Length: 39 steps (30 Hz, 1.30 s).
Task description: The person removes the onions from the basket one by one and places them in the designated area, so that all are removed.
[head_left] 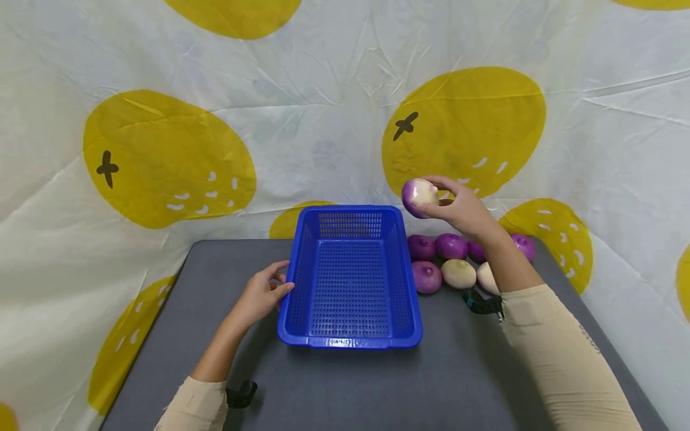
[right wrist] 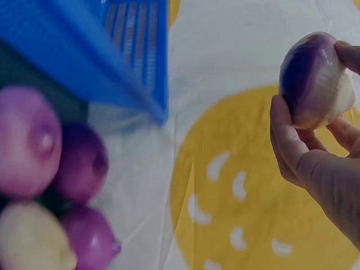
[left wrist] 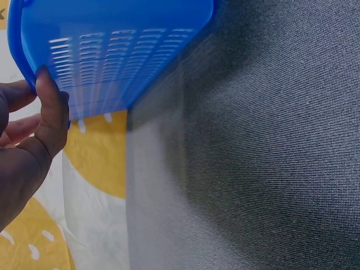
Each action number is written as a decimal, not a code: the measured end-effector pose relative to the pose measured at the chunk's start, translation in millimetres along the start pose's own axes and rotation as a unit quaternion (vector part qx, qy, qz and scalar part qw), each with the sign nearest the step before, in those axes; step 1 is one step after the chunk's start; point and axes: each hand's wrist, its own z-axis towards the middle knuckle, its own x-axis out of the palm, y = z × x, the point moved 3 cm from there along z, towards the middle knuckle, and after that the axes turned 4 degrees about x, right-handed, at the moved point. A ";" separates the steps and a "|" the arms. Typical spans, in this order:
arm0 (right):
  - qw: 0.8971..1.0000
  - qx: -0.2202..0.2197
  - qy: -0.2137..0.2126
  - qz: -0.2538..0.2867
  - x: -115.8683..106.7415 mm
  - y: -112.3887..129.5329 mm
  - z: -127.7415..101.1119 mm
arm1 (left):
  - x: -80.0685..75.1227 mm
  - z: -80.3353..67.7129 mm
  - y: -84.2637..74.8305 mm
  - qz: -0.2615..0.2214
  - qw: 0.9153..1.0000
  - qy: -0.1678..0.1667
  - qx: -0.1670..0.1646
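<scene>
Right hand (head_left: pixel 465 211), raised above the grey counter (head_left: pixel 463 365), grips a round purple-and-white onion (head_left: pixel 420 197) in curled fingertips; its pale peeled side faces the camera, long axis unclear. Left hand (head_left: pixel 262 294), fingers relaxed, touches the blue perforated plastic basket (head_left: pixel 350 335).

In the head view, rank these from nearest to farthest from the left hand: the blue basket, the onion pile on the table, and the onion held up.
1. Blue basket, touching the left hand.
2. Onion pile, right of the basket.
3. Held onion, raised in the right hand.
</scene>
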 end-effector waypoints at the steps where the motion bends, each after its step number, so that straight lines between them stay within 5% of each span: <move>1: 1.000 0.004 -0.002 -0.003 -6.0 -4.0 -4.8 | 0.1 0.3 -0.3 0.000 1.000 0.000 0.001; 19: 0.983 0.062 -0.153 -0.076 -103.8 -123.1 -75.9 | 1.1 0.0 -1.1 -0.002 1.000 0.006 -0.003; 23: 0.978 0.091 -0.157 -0.107 -117.6 -147.7 -91.1 | 0.8 0.0 -1.3 -0.002 1.000 0.003 -0.007; 32: 0.977 0.167 -0.127 -0.045 -130.8 -205.3 -115.9 | -0.1 -1.5 -0.8 -0.002 1.000 0.011 0.005; 39: 0.975 0.190 -0.106 -0.054 -128.5 -237.3 -125.7 | -0.9 -1.2 0.1 -0.007 1.000 0.008 0.005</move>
